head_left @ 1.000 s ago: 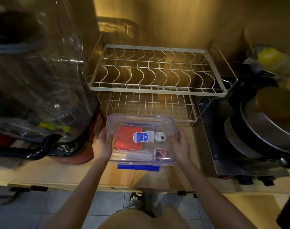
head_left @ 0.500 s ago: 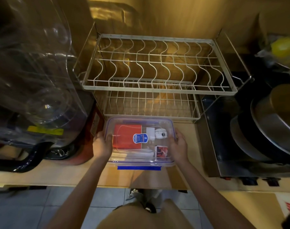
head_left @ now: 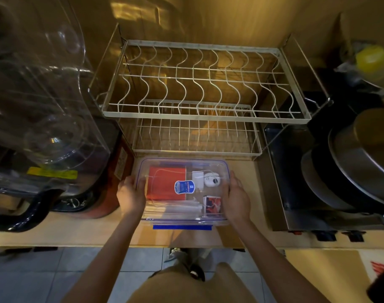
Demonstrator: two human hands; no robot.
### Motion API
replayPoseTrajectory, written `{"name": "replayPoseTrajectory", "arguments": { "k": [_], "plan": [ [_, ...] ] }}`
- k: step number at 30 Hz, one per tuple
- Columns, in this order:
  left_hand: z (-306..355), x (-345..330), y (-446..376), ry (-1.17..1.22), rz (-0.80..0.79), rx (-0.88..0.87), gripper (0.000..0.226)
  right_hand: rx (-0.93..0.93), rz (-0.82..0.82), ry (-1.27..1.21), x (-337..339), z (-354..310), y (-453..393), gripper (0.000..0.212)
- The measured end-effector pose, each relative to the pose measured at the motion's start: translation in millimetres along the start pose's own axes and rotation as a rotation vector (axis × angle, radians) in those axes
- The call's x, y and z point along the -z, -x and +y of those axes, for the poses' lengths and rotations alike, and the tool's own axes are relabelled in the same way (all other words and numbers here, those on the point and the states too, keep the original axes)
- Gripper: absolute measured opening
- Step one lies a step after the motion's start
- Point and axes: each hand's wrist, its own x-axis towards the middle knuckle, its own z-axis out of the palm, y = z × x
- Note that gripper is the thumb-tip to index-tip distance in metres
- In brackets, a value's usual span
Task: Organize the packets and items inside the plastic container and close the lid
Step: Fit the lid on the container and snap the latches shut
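Both forearms are bare to the bottom of the frame, with no sleeve, watch or band on either wrist. The left hand (head_left: 131, 196) and right hand (head_left: 238, 199) wear no rings or gloves. Below, tan shorts (head_left: 186, 285) cover the thighs, and a dark sandal (head_left: 196, 273) with a pale strap shows on one foot.

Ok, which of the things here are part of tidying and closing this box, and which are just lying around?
Part of the job: plastic container, its lid, red packet, white round item, left hand, right hand.

Lying about: dish rack, pots, clear jug.
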Motion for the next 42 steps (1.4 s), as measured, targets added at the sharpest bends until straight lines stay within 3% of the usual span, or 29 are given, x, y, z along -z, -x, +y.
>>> {"name": "replayPoseTrajectory", "arguments": {
  "k": [6,13,17,20,23,26,32,42],
  "plan": [
    [2.9,0.0,-2.2,-0.065,0.034,-0.006,0.036,-0.047,-0.047,0.279,0.9,-6.9,-2.7,0.053],
    [7.4,-2.5,4.0,-0.074,-0.003,0.027,0.044,-0.072,-0.049,0.301,0.4,-9.7,-6.2,0.051],
    [6.4,-6.8,3.0,-0.129,-0.093,0.037,0.045,-0.018,-0.037,0.423,8.8,-15.8,-11.7,0.049],
    [4.2,-6.2,0.1,-0.172,-0.143,0.001,0.042,0.168,-0.009,0.382,10.1,-32.4,-23.6,0.054],
    [4.6,-5.6,0.7,-0.153,-0.144,0.009,0.041,0.404,-0.127,0.325,4.1,-55.7,-43.3,0.037],
    [5.0,-5.5,0.8,-0.132,-0.122,0.035,0.041,0.516,-0.341,0.309,-6.2,-75.9,-65.1,0.038],
    [-1.7,-6.5,-1.6,-0.141,-0.147,0.033,0.038,0.417,-0.683,0.532,-22.1,-92.9,-97.9,0.071],
    [2.1,-7.9,-0.1,-0.064,-0.114,0.073,0.035,0.432,-0.658,0.489,-27.7,-90.1,-104.5,0.073]
  ]
}}
